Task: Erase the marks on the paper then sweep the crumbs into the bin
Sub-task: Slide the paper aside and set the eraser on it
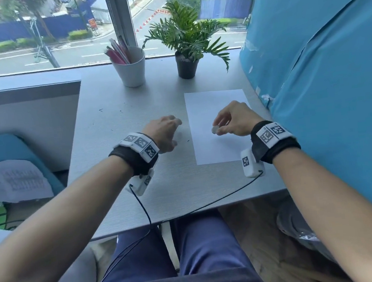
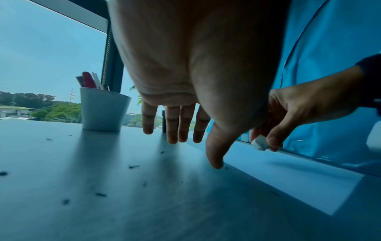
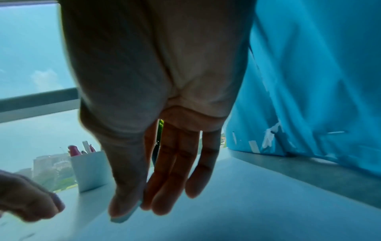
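Over the paper (image 1: pixel 215 124), right-hand fingers (image 1: pixel 220 124) pinch the eraser (image 1: pixel 215 129); left-hand fingers (image 2: pixel 183 124) hang loose beside its left edge.

The right hand (image 1: pixel 235 119) covers part of the paper (image 1: pixel 202 108), so any marks there are hidden. The eraser (image 1: pixel 215 129) mostly hides inside that grip. Crumbs (image 2: pixel 133 166) left of the paper look too small to count. The right wrist view is blurry.

Head view looks down from above the desk (image 1: pixel 162 188); both low wrist views share the white cup (image 2: pixel 103 110).
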Available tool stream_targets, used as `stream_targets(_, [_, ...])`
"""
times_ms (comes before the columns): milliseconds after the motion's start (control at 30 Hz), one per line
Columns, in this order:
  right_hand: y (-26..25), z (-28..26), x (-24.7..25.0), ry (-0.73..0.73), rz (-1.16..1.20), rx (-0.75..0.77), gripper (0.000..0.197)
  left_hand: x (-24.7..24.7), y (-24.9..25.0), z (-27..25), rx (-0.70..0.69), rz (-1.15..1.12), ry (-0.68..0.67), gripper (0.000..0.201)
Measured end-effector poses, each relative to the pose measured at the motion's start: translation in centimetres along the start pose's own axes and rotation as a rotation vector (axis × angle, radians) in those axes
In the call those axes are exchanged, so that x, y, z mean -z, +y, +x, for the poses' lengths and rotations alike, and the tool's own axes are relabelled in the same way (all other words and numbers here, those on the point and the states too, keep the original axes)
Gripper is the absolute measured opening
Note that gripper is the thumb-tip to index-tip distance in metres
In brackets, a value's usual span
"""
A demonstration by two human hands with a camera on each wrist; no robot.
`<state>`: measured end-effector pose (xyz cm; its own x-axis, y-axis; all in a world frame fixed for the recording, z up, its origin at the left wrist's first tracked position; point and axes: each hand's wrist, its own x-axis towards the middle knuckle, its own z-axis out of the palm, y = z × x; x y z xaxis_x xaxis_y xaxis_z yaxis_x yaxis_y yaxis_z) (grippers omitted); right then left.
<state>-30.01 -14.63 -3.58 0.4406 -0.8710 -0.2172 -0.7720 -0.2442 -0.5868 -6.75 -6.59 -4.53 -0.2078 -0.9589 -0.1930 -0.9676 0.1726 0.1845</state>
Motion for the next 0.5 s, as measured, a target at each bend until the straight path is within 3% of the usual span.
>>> stream_targets(133, [2.6, -0.9, -0.7, 0.046, -0.142, -0.092, 0.024, -2.1, 4.0, 0.1, -0.167, 0.047, -0.112, 0.072])
stream_targets(233, [3.5, -1.7, -1.1, 0.059, -0.319, -0.078, 0.041, -4.9, 7.1, -0.5, -0.349, 0.067, -0.288, 0.085])
stream_targets(300, [3.9, -2.3, -1.2, 0.07, -0.375, -0.064, 0.046, -6.2, 7.2, -1.3, -0.392, 0.068, -0.339, 0.086])
stream_targets(400, [4.2, -2.8, -1.3, 0.087, -0.381, -0.084, 0.048, -6.3, 4.2, -2.8, -0.316, 0.097, -0.309, 0.086])
stream_targets(500, [3.9, -3.1, -1.7, 0.103, -0.405, -0.096, 0.049, -5.2, -0.1, -4.1, -0.072, 0.094, -0.291, 0.091])
